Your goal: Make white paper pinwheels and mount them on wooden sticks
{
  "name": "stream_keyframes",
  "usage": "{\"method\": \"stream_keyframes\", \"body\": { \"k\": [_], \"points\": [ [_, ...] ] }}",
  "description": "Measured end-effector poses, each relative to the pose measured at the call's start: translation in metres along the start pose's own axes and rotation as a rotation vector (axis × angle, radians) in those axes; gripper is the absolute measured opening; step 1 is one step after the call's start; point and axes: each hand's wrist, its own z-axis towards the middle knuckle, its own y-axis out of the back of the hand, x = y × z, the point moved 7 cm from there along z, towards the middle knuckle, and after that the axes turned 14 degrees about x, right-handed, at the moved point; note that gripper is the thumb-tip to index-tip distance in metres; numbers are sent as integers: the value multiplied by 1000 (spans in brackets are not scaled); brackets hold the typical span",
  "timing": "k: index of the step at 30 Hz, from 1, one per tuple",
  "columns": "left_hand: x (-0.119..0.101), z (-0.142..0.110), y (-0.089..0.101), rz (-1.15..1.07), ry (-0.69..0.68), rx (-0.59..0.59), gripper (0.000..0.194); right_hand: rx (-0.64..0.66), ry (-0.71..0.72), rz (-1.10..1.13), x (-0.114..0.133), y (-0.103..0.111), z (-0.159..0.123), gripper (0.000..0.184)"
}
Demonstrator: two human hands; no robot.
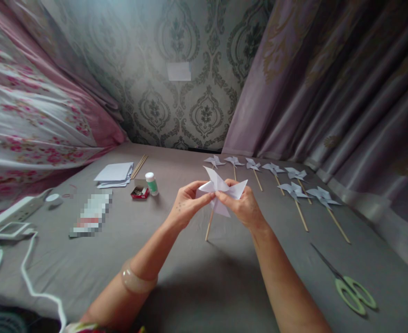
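Observation:
A white paper pinwheel [221,186] is held up in front of me, its folded blades spread around the centre. From behind the blades a thin wooden stick [209,225] points down towards the bed surface. My left hand [189,203] pinches the pinwheel from the left, with the thumb close to its middle. On the other side, my right hand [244,203] grips it with the thumb near the centre too. Both sets of fingers are closed, partly hidden behind the paper. Whatever joins paper and stick is covered by the thumbs.
Several finished pinwheels [295,190] lie at the right, with green-handled scissors [354,291] nearer me. Leftward are stacked white paper [113,173], wooden sticks [139,166], a small red box [139,193], a white-and-green bottle [151,184], a blurred-out packet [92,213] and a power strip [15,213] with cables.

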Motion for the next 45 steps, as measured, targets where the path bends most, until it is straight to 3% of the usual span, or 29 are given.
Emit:
{"method": "stream_keyframes", "body": {
  "k": [8, 20, 30, 34, 37, 41, 45],
  "points": [
    [-4, -12, 0, 38, -117, -10, 36, 154, 82, -75, 12, -11, -6, 23],
    [-9, -12, -9, 39, -147, 36, 37, 194, 122, -119, 17, -9, -12, 20],
    [3, 8, -5, 19, -64, 50, 44, 112, 55, -69, 1, 3, 3, 20],
    [9, 7, -5, 7, -51, -26, 50, -16, 4, -43, -10, 13, 6, 23],
    [20, -2, -6, 6, -6, -72, 48, -116, -17, -53, -16, 21, 6, 24],
    [43, -19, -5, 10, 169, -97, 42, -181, -36, -54, -21, 25, 5, 23],
    [61, -27, -11, 92, 342, -6, 38, -194, 2, -61, -22, 24, 7, 22]
  ]
}}
